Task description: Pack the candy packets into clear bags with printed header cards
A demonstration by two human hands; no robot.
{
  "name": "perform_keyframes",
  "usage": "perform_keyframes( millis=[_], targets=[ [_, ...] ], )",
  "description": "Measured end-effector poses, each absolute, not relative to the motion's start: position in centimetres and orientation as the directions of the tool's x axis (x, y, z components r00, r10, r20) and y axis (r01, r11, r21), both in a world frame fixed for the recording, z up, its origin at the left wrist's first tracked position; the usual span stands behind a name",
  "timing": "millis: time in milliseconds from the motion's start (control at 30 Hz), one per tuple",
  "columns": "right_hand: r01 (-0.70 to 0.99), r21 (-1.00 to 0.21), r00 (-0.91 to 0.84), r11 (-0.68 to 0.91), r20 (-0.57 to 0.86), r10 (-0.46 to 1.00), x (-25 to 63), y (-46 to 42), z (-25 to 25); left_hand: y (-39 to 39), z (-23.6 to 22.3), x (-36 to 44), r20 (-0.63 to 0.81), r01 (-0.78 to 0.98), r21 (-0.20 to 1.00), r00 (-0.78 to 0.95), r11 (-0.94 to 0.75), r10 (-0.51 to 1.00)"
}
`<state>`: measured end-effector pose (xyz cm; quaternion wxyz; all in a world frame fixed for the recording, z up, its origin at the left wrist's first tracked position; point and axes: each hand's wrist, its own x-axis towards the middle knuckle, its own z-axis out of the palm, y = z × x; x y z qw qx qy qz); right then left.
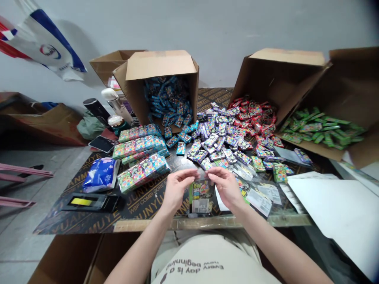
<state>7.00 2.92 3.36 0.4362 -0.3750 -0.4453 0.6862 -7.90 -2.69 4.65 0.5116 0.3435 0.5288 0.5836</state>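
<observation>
My apron (207, 260) lies nearest, across my lap. Left hand (177, 189) and right hand (225, 187) are both closed in a pinch on the top edge of a clear plastic packet (201, 197), which sits centred between them over the worktop (142, 209), long axis upright, neither hand clearly nearer. Loose printed sachets (219, 146) lie heaped beyond, spilling from a cardboard box (160, 65).

On cam, the dark printed worktop (142, 209) carries stacks of teal-wrapped packs (142, 173) at L, a blue pouch (101, 174), a black case (91, 202) w/ yellow strip, loose purple packs (216, 142), red packs (251, 118), and a white sheet (334, 209) far R.
</observation>
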Motion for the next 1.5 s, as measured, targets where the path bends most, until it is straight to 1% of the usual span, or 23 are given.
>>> perform_keyframes(
  millis=[67, 100, 133, 200, 267, 333, 400, 467, 533, 567, 700, 800, 867, 967, 1033, 1100, 1167, 1233, 1300, 1333, 1367, 1433, 1500],
  targets=[
    [-0.17, -0.985, -0.31, -0.033, 0.022, 0.951, 7.5, 2.7, 3.1, -3.5, 5.2, -8.2, 0.038, 0.044, 0.999, -0.25, -0.028, 0.967],
    [-0.125, -0.99, -0.327, 0.059, 0.098, 0.94, 7.8, 2.5, 3.0, -4.0, 5.5, -8.3, 0.124, 0.175, 0.981, -0.226, -0.086, 0.966],
    [-0.093, -0.986, -0.358, 0.138, 0.162, 0.919, 8.1, 2.4, 3.0, -4.3, 5.6, -8.4, 0.196, 0.276, 0.951, -0.193, -0.139, 0.961],
    [-0.053, -0.966, -0.419, 0.252, 0.25, 0.873, 8.6, 2.1, 3.1, -4.8, 5.9, -8.5, 0.279, 0.383, 0.901, -0.157, -0.202, 0.947],
    [-0.011, -0.947, -0.443, 0.32, 0.292, 0.848, 8.8, 2.0, 3.4, -4.8, 6.1, -8.6, 0.274, 0.404, 0.896, -0.172, -0.186, 0.946],
    [0.035, -0.939, -0.449, 0.342, 0.291, 0.845, 8.9, 2.0, 4.0, -4.5, 6.4, -8.8, 0.209, 0.378, 0.918, -0.201, -0.121, 0.957],
    [0.068, -0.951, -0.466, 0.3, 0.236, 0.853, 8.7, 2.2, 4.6, -4.1, 6.8, -8.9, 0.136, 0.344, 0.937, -0.204, -0.059, 0.969],
    [0.084, -0.967, -0.493, 0.239, 0.168, 0.853, 8.6, 2.5, 5.1, -3.9, 7.0, -8.9, 0.113, 0.349, 0.936, -0.178, -0.044, 0.978],
    [0.091, -0.969, -0.519, 0.229, 0.15, 0.841, 8.6, 2.7, 5.3, -4.0, 7.1, -9.0, 0.169, 0.405, 0.909, -0.131, -0.103, 0.977],
    [0.089, -0.963, -0.529, 0.256, 0.172, 0.831, 8.7, 2.8, 5.2, -4.1, 7.1, -9.0, 0.219, 0.443, 0.883, -0.098, -0.155, 0.971],
    [0.066, -0.874, -0.553, 0.481, 0.369, 0.747, 9.6, 2.5, 4.0, -4.7, 6.7, -9.1, 0.42, 0.586, 0.73, 0.022, -0.352, 0.907],
    [0.038, -0.785, -0.586, 0.618, 0.484, 0.65, 10.4, 2.3, 3.3, -4.8, 6.1, -9.2, 0.461, 0.61, 0.68, 0.076, -0.407, 0.884],
    [0.04, -0.787, -0.621, 0.616, 0.463, 0.633, 10.5, 2.9, 3.3, -4.8, 5.7, -9.5, 0.452, 0.594, 0.693, 0.083, -0.408, 0.888],
    [0.144, -0.818, -0.596, 0.556, 0.377, 0.709, 9.8, 5.6, 2.9, -4.9, 5.3, -10.7, 0.444, 0.573, 0.738, -0.015, -0.356, 0.896],
    [0.291, -0.77, -0.511, 0.568, 0.377, 0.772, 8.5, 8.4, 1.9, -5.1, 4.9, -12.3, 0.436, 0.555, 0.786, -0.187, -0.272, 0.88],
    [0.479, -0.644, -0.475, 0.597, 0.381, 0.793, 6.5, 11.1, 0.5, -5.4, 4.2, -14.2, 0.434, 0.514, 0.84, -0.449, -0.171, 0.781],
    [0.635, -0.467, -0.524, 0.615, 0.325, 0.787, 4.0, 13.3, -1.0, -6.2, 2.8, -16.0, 0.405, 0.429, 0.898, -0.714, -0.101, 0.571],
    [0.692, -0.297, -0.616, 0.658, 0.232, 0.752, 1.0, 14.8, -2.1, -7.3, 0.8, -17.0, 0.304, 0.307, 0.95, -0.865, -0.059, 0.4],
    [0.676, -0.21, -0.691, 0.707, 0.154, 0.706, -2.0, 15.6, -2.8, -8.8, -1.5, -17.3, 0.173, 0.222, 0.973, -0.886, 0.066, 0.431],
    [0.661, -0.196, -0.715, 0.724, 0.128, 0.687, -3.4, 15.9, -3.0, -9.6, -2.5, -17.4, 0.137, 0.236, 0.959, -0.87, 0.156, 0.473],
    [0.648, -0.194, -0.731, 0.736, 0.111, 0.673, -4.7, 16.2, -3.1, -10.3, -3.4, -17.3, 0.14, 0.301, 0.921, -0.848, 0.248, 0.511],
    [0.63, -0.191, -0.754, 0.752, 0.082, 0.652, -6.9, 17.0, -3.2, -11.5, -4.2, -17.3, 0.275, 0.525, 0.779, -0.778, 0.343, 0.565],
    [0.61, -0.181, -0.778, 0.771, 0.049, 0.627, -8.1, 17.8, -3.4, -11.9, -4.0, -17.3, 0.43, 0.7, 0.628, -0.676, 0.34, 0.598]
  ],
)
